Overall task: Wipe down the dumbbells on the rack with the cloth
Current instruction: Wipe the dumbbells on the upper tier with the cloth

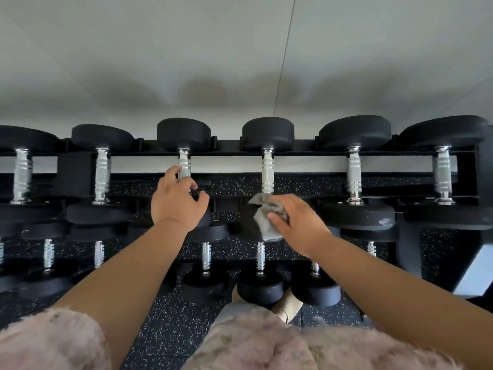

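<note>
Fingers of the right hand press a crumpled grey cloth flat against the near head of the fourth dumbbell on the top tier of the rack; the hand lies spread over the cloth more than closed round it. The left hand curls loosely about the near end of the handle of the third dumbbell, just left, seemingly steadying it. Wiping looks to be under way on that near head. Next, I judge, the cloth must travel up the chrome handle to the far head, then on to the dumbbells further right.
</note>
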`<state>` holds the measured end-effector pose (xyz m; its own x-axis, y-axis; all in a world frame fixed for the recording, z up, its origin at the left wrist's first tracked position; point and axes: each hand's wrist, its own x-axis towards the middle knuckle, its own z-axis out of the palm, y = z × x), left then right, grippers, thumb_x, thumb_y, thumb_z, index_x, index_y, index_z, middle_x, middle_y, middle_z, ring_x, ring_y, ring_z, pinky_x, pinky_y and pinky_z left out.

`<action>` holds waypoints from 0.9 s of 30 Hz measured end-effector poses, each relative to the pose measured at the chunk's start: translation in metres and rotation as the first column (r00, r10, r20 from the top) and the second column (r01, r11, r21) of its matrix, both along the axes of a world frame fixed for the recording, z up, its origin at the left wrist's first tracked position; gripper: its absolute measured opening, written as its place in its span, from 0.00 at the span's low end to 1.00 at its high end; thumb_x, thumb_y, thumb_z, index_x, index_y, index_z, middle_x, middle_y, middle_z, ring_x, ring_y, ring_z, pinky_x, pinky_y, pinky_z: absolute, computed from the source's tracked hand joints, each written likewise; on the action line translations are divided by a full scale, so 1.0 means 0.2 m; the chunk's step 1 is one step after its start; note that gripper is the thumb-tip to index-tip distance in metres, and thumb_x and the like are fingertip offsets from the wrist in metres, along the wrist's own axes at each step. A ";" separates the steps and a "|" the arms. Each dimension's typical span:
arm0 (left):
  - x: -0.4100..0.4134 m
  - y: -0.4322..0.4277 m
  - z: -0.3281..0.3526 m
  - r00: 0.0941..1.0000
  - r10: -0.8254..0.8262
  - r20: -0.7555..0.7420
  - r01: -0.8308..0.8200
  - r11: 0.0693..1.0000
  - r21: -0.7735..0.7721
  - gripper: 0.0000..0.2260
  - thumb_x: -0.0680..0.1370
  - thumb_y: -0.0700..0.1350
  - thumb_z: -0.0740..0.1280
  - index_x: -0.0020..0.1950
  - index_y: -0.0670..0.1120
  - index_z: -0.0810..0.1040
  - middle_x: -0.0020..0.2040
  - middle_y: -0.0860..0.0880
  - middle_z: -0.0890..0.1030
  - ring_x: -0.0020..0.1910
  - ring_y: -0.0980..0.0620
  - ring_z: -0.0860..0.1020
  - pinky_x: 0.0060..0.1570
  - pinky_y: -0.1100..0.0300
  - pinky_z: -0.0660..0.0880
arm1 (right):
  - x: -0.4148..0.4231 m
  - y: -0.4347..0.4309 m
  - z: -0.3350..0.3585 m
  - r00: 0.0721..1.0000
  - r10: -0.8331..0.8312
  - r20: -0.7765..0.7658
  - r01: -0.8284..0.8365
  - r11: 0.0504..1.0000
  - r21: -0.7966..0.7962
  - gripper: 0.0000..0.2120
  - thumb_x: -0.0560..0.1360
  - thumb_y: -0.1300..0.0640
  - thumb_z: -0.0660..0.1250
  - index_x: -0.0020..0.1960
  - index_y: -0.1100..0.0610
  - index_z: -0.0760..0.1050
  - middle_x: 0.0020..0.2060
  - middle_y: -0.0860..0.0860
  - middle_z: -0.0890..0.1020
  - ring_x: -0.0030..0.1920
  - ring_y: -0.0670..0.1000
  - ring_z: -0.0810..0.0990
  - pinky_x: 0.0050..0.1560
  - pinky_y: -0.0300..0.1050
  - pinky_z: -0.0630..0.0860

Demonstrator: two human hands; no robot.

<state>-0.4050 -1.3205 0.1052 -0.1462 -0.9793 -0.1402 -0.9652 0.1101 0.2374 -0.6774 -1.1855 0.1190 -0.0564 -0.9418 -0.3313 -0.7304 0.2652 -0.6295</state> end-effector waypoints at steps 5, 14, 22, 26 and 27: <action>0.00 0.00 0.01 0.999 0.007 -0.035 -0.006 1.000 0.027 0.08 0.78 0.57 0.69 0.51 0.53 0.80 0.77 0.53 0.65 0.72 0.48 0.68 0.53 0.49 0.78 | 0.05 -0.09 0.05 0.980 -0.199 -0.011 0.199 0.975 0.095 0.12 0.85 0.43 0.57 0.62 0.46 0.74 0.55 0.48 0.78 0.51 0.50 0.80 0.50 0.47 0.79; 0.02 -0.01 0.00 0.997 -0.027 -0.066 0.027 1.000 0.000 0.11 0.77 0.59 0.69 0.51 0.53 0.81 0.77 0.51 0.66 0.71 0.46 0.69 0.49 0.51 0.77 | 0.39 -0.14 -0.05 0.807 0.354 -0.472 -0.460 0.879 -0.126 0.13 0.81 0.50 0.63 0.64 0.52 0.75 0.54 0.50 0.77 0.57 0.56 0.75 0.62 0.53 0.74; 0.02 -0.01 -0.01 0.997 -0.032 -0.074 0.034 0.999 0.027 0.11 0.77 0.60 0.69 0.50 0.53 0.80 0.79 0.51 0.64 0.71 0.47 0.69 0.46 0.53 0.76 | 0.12 -0.01 0.02 0.979 -0.127 -0.159 0.112 0.989 -0.102 0.16 0.83 0.43 0.61 0.67 0.47 0.75 0.59 0.46 0.80 0.59 0.49 0.77 0.64 0.48 0.76; 0.02 -0.02 0.00 0.996 -0.031 -0.081 0.033 0.999 0.030 0.12 0.77 0.60 0.69 0.51 0.53 0.80 0.79 0.51 0.64 0.71 0.47 0.68 0.46 0.55 0.73 | 0.18 -0.05 0.00 0.929 -0.367 -0.049 0.364 0.929 -0.060 0.13 0.83 0.43 0.59 0.60 0.48 0.76 0.52 0.44 0.78 0.53 0.48 0.78 0.54 0.45 0.77; 0.02 -0.01 0.00 0.996 -0.032 -0.080 0.034 0.999 0.027 0.12 0.77 0.60 0.69 0.51 0.53 0.80 0.79 0.51 0.64 0.71 0.47 0.68 0.46 0.55 0.72 | 0.21 -0.05 -0.01 0.946 -0.312 -0.083 0.304 0.948 -0.096 0.14 0.83 0.44 0.60 0.62 0.49 0.76 0.54 0.44 0.78 0.55 0.48 0.76 0.58 0.44 0.75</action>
